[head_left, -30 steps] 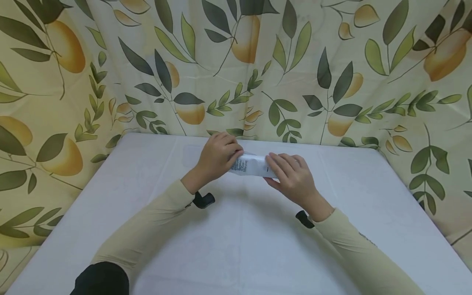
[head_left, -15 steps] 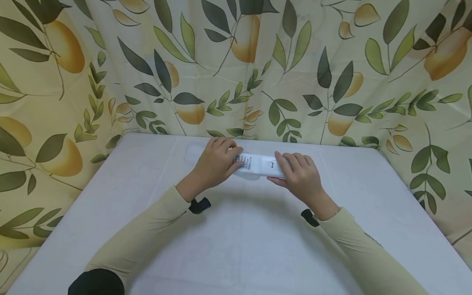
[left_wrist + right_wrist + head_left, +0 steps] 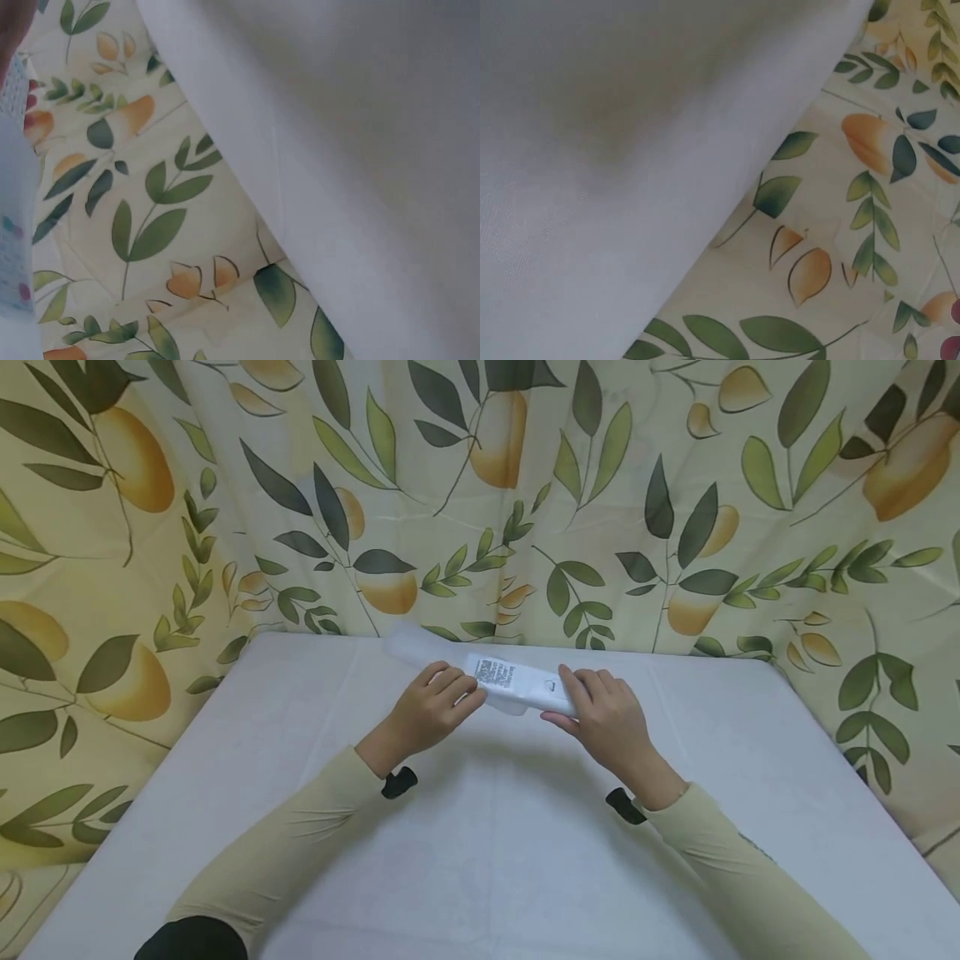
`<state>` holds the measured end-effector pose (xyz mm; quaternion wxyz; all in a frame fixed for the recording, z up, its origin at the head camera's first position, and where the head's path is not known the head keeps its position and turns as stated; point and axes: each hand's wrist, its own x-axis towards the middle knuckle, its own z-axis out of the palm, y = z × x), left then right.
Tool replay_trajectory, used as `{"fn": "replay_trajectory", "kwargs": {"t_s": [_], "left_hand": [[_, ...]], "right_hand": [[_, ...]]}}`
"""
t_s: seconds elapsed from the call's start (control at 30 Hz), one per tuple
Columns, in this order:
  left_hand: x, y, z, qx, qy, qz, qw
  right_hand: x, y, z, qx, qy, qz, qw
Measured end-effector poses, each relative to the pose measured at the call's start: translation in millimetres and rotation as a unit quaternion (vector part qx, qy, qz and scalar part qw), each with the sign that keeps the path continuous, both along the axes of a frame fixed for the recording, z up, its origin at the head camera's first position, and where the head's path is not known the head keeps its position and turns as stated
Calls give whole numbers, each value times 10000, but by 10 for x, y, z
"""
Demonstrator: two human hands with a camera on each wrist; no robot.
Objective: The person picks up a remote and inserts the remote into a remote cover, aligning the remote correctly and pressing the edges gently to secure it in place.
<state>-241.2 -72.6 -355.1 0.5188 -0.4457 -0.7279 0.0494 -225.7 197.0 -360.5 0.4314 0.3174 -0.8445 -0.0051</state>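
Observation:
A long white package with a printed label is held above the far part of the table, tilted down to the right. My left hand grips its left part with curled fingers. Past that hand a translucent, film-like sleeve sticks out to the upper left. My right hand pinches the package's right end, thumb below and fingers on top. In the left wrist view, part of the package with small coloured dots shows at the left edge. The right wrist view shows neither hand nor package.
A white-covered table lies below both arms. Behind its far edge hangs a curtain printed with leaves and orange fruit. A black rounded object is at the lower left, by the left sleeve.
The package has shifted and tilted, its left end higher, and more of its label shows. The translucent sleeve now extends past my left hand, which has moved slightly left and down.

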Motion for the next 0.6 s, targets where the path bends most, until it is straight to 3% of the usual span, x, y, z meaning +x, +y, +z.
{"fn": "replay_trajectory", "kwargs": {"t_s": [0.23,0.4,0.5,0.6], "left_hand": [[-30,0,-48,384,355,-428,9977],[-33,54,-54,500,400,-696,9955],[-33,85,-52,633,217,-694,9953],[-20,100,-46,750,-274,-578,9951]], "right_hand": [[33,4,22,109,-405,356,9985],[68,4,40,152,-591,274,9978],[92,-10,63,117,-578,128,9982],[101,-25,79,75,-484,-20,9988]]}}
